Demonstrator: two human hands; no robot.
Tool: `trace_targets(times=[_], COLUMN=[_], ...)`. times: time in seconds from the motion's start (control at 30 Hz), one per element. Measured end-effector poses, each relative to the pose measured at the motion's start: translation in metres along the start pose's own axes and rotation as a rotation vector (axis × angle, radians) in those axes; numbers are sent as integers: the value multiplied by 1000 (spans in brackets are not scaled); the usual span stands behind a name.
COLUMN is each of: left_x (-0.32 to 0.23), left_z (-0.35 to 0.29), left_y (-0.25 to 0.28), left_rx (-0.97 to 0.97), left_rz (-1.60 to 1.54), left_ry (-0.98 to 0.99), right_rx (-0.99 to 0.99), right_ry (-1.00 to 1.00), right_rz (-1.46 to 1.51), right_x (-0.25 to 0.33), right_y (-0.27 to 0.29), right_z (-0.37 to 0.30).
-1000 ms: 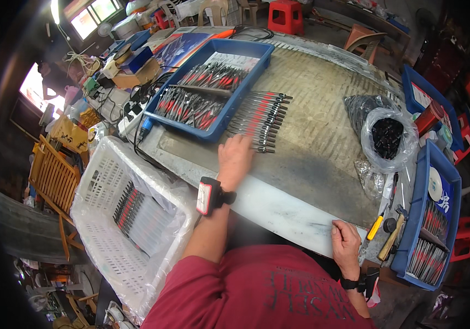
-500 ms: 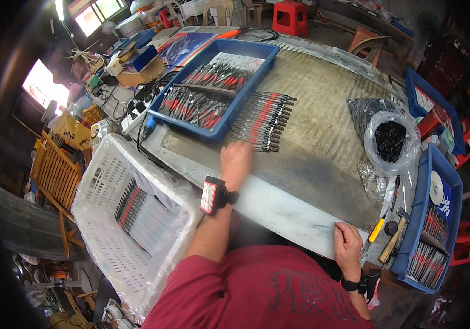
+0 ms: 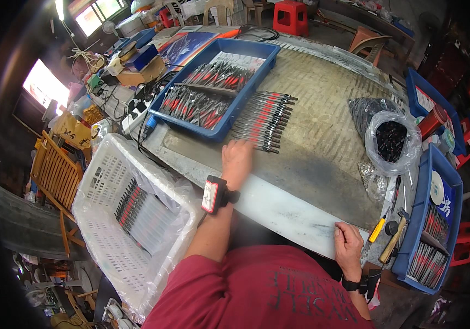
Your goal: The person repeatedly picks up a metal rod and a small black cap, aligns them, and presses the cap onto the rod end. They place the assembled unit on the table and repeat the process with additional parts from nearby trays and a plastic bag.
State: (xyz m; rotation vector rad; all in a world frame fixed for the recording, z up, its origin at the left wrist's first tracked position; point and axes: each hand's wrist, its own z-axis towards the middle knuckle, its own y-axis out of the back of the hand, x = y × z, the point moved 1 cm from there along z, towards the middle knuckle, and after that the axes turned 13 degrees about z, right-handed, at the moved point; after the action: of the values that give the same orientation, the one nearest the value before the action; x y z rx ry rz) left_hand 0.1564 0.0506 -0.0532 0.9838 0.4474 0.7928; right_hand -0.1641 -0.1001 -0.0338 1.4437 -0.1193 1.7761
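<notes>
My left hand [image 3: 237, 160] rests on the worktable at the near end of a row of slim pen-like sticks [image 3: 261, 122]. The sticks lie side by side, clear and black with red middles. Its back faces up, and the bent fingertips are mostly hidden, so a hold on the closest stick cannot be made out. At the table's front edge my right hand [image 3: 348, 245] lies with its fingers curled in over a white strip [image 3: 284, 211]; nothing shows in it. Beyond the row stands a blue tray [image 3: 272, 55] full of similar sticks.
A white lined basket [image 3: 95, 230] with bundled sticks stands left. To the right are a plastic bag of small black parts [image 3: 391, 140], a yellow-handled tool [image 3: 377, 229], a hammer [image 3: 392, 244] and another blue tray [image 3: 405, 263]. Power cables [image 3: 141, 137] run beside the far tray.
My left hand has shifted very slightly, staying at the near end of the row. My right hand and the sticks look practically unchanged.
</notes>
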Motion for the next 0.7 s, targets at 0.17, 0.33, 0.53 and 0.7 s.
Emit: trace_targets(times=[0.17, 0.33, 0.53, 0.7], left_x=[-2, -10, -24, -22], left_z=[1, 10, 31, 60], left_y=[3, 19, 41, 58], left_rx=[-55, -73, -174, -228], left_rz=[29, -9, -143, -172], left_ry=[-16, -4, 46, 116], right_rx=[36, 14, 3, 0], right_ry=[-46, -36, -59, -121], right_rz=[-37, -19, -6, 34], right_x=[0, -2, -3, -6], right_y=[3, 1, 2, 1], right_z=[-1, -2, -4, -5])
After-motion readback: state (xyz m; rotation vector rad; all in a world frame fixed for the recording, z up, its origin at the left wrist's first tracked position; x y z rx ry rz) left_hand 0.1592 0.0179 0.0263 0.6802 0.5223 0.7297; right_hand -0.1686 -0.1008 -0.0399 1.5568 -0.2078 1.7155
